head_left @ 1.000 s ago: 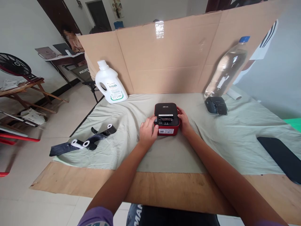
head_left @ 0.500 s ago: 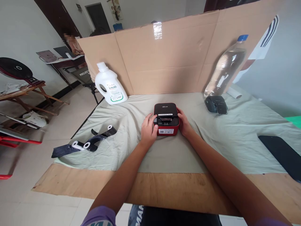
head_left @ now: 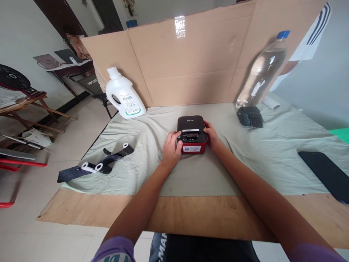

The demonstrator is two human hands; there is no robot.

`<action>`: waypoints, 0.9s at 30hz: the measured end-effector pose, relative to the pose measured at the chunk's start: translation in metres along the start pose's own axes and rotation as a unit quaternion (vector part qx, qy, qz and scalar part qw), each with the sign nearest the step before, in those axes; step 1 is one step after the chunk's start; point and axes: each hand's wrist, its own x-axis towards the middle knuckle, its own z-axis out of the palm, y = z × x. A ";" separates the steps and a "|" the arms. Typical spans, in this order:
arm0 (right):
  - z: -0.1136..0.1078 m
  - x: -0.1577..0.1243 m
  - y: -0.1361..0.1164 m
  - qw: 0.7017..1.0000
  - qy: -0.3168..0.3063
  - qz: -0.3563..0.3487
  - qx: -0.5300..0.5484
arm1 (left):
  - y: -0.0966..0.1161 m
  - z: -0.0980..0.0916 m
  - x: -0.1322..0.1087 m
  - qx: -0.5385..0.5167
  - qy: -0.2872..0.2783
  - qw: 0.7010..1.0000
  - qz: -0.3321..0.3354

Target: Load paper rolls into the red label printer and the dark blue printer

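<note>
A small black and red label printer [head_left: 192,125] sits on the green-grey cloth in front of me, with a white label on its near red side. My left hand [head_left: 172,147] grips its left side, fingers at the top edge and thumb at the near corner. Against its right side rests my right hand [head_left: 212,137], fingers curled round the back right edge. Between them the two hands hold the printer on the cloth. Its lid is down, and a slot shows across the top.
Black rolls with white cores [head_left: 103,168] lie at the left. A white jug [head_left: 127,96] and a clear bottle [head_left: 263,74] stand before the cardboard screen [head_left: 191,65]. A black device [head_left: 250,117] and a dark phone [head_left: 325,174] are at the right. A person sits far left.
The whole view has shifted slightly, with things appearing a little higher. Both hands stay on the printer in nearly the same hold.
</note>
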 end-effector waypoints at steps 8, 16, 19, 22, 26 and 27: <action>0.002 0.002 -0.003 1.000 0.013 0.010 0.022 | 0.003 0.006 -0.001 -0.047 0.020 0.998 -0.028; -0.002 0.002 0.004 1.000 0.000 -0.005 0.031 | 0.001 0.005 -0.002 -0.051 0.017 0.998 -0.028; -0.002 0.001 0.005 1.000 -0.006 -0.009 0.030 | 0.000 0.005 -0.003 -0.060 0.020 0.998 -0.019; -0.002 -0.001 0.005 1.000 -0.008 -0.010 0.028 | 0.000 0.005 -0.003 -0.070 0.020 0.997 -0.015; -0.001 -0.001 0.005 0.999 -0.002 -0.013 0.035 | 0.002 0.005 -0.003 -0.064 0.017 0.998 -0.014; -0.001 0.000 0.004 0.999 0.000 -0.007 0.035 | 0.002 0.005 -0.003 -0.055 0.020 0.998 -0.016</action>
